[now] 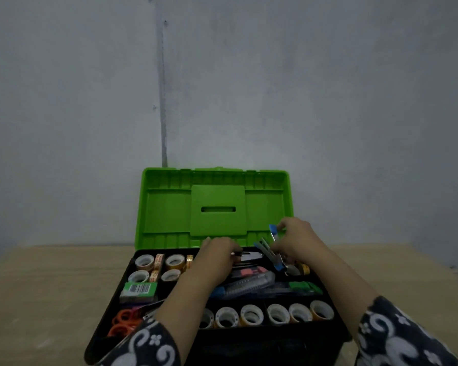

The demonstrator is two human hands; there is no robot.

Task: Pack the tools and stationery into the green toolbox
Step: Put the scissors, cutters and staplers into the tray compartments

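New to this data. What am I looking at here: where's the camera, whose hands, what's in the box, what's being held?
There is no robot here. One wide-angle camera is worn on a person's head and looks down at their two bare hands. A toolbox with an open green lid stands on a wooden table against a grey wall. Its black tray holds tape rolls, orange scissors, a green box with a barcode and a utility knife. The right hand grips an opened blue stapler over the tray's far right. The left hand rests over a silver clip-like item; whether it grips it is unclear.
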